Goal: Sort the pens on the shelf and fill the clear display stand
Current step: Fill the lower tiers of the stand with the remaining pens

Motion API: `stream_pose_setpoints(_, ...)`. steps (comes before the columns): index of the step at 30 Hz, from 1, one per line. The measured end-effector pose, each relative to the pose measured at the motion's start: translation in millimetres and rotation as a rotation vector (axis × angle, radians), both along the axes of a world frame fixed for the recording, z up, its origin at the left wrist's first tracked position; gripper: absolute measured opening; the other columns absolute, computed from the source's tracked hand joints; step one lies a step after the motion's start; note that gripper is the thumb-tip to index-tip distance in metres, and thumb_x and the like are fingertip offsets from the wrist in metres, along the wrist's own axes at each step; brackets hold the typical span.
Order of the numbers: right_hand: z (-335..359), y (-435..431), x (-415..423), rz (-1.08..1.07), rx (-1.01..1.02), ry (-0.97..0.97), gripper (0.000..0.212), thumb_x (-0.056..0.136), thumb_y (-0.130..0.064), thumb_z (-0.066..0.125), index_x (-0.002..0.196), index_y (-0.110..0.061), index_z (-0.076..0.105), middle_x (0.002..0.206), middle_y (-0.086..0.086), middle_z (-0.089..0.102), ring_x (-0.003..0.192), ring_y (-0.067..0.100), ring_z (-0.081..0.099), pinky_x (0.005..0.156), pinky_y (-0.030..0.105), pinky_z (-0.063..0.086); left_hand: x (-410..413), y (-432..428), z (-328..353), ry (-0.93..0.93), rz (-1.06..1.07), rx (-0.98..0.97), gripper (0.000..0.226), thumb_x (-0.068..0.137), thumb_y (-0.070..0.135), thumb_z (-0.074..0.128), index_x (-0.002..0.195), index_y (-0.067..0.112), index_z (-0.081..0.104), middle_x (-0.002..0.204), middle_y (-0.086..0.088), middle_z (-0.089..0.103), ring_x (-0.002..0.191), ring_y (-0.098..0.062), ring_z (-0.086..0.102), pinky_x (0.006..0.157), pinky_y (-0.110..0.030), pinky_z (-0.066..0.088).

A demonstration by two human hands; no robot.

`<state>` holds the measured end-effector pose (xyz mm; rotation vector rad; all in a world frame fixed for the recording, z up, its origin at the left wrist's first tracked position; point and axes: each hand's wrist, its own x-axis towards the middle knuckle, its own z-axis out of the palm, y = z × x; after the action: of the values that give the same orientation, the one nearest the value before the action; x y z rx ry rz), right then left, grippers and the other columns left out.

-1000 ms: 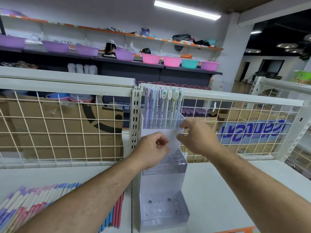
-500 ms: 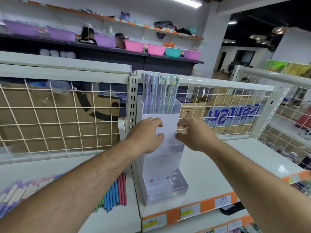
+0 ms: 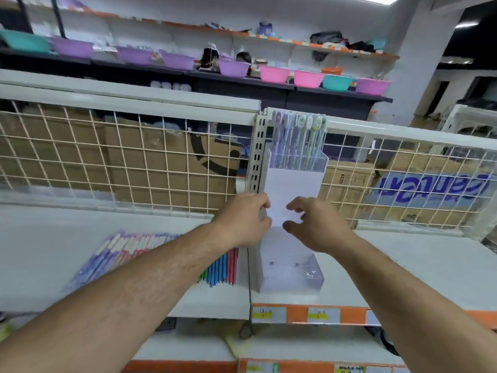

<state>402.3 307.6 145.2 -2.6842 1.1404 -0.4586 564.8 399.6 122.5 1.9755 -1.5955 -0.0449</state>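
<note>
Behind the stand [image 3: 291, 184], mesh [image 3: 134, 157] fronts boxes [image 3: 430, 189], their blue print unreadable. The left hand [image 3: 243, 219] grips its side; the right hand [image 3: 314, 224] is half-curled, hold unclear.

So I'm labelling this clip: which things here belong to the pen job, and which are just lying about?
Job:
- clear display stand
- left hand, gripping its left edge
- right hand, at its front
- top-tier pens
- loose pens on the shelf

Lying about:
- plastic basins
- cardboard boxes
- price labels

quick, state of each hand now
Left hand: holding the clear tiered plastic display stand at its left edge.
Right hand: curled near its front; cannot be told.
</note>
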Motion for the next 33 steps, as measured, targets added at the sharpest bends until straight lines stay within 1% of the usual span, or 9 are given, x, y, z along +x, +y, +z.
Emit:
stream_pose_setpoints(5,-30,30,11,0.072,0.111,-0.06,0.046,0.09,-0.038,0.071,0.133,-0.025,0.061,0.131,-0.002,0.063,0.112,0.018,0.062,0.088,0.038,0.055,2,48,-28,0.014,0.099,0.068,0.026,0.09,0.035,0.058,0.114,0.025,0.061,0.115,0.007,0.06,0.106,-0.015,0.057,0.088,-0.036,0.052)
stream_pose_setpoints(9,-51,56,35,0.118,0.199,-0.043,0.048,0.091,-0.041,0.069,0.135,-0.024,0.06,0.133,-0.002,0.062,0.112,0.017,0.062,0.094,0.037,0.053,19,80,-50,0.04,0.185,0.124,0.031,0.092,0.038,0.059,0.121,0.027,0.058,0.126,0.008,0.056,0.115,-0.014,0.052,0.095,-0.035,0.049)
stream_pose_setpoints(13,-71,81,70,0.172,0.233,-0.027,0.046,0.091,-0.04,0.07,0.134,-0.024,0.06,0.131,-0.004,0.064,0.112,0.016,0.062,0.092,0.036,0.054,46,111,-67,0.098,0.228,0.138,0.024,0.093,0.036,0.06,0.115,0.027,0.058,0.116,0.007,0.056,0.099,-0.012,0.054,0.079,-0.033,0.053)
stream_pose_setpoints(17,-93,109,114,0.178,0.274,0.008,0.044,0.089,-0.039,0.071,0.13,-0.026,0.061,0.13,-0.002,0.064,0.113,0.021,0.061,0.093,0.036,0.051,93,143,-88,0.14,0.29,0.176,0.024,0.089,0.038,0.061,0.111,0.028,0.06,0.114,0.008,0.06,0.102,-0.015,0.058,0.088,-0.038,0.051)
stream_pose_setpoints(20,-104,130,153,0.2,0.296,0.027,0.045,0.091,-0.038,0.07,0.133,-0.024,0.061,0.132,-0.002,0.062,0.113,0.02,0.061,0.094,0.03,0.046,134,166,-98,0.158,0.332,0.192,0.016,0.088,0.036,0.062,0.102,0.028,0.06,0.102,0.009,0.063,0.094,-0.016,0.059,0.083,-0.038,0.052)
stream_pose_setpoints(25,-121,163,213,0.189,0.356,-0.006,0.043,0.09,-0.034,0.071,0.131,-0.024,0.064,0.134,-0.004,0.063,0.114,0.018,0.063,0.095,0.035,0.052,211,199,-116,0.146,0.402,0.193,0.011,0.09,0.034,0.059,0.093,0.023,0.059,0.094,0.005,0.064,0.086,-0.018,0.059,0.075,-0.032,0.05)
stream_pose_setpoints(27,-128,176,234,0.166,0.362,-0.018,0.041,0.09,-0.035,0.07,0.13,-0.026,0.065,0.133,-0.007,0.065,0.112,0.017,0.063,0.093,0.033,0.052,239,209,-127,0.139,0.465,0.201,0.016,0.091,0.038,0.059,0.088,0.023,0.056,0.087,0.004,0.061,0.082,-0.019,0.058,0.067,-0.031,0.045)
stream_pose_setpoints(31,-139,198,261,0.113,0.384,-0.046,0.035,0.091,-0.033,0.067,0.125,-0.024,0.066,0.124,-0.007,0.067,0.1,0.015,0.064,0.084,0.03,0.051,276,218,-142,0.195,0.516,0.296,0.037,0.09,0.053,0.058,0.1,0.017,0.055,0.091,0.0,0.06,0.081,-0.02,0.06,0.07,-0.035,0.051)
stream_pose_setpoints(33,-143,202,271,0.088,0.386,-0.054,0.034,0.092,-0.032,0.066,0.125,-0.024,0.066,0.124,-0.006,0.067,0.1,0.015,0.064,0.08,0.026,0.047,284,215,-147,0.276,0.52,0.343,0.042,0.086,0.06,0.061,0.09,0.019,0.052,0.079,0.004,0.058,0.069,-0.016,0.06,0.059,-0.031,0.047)
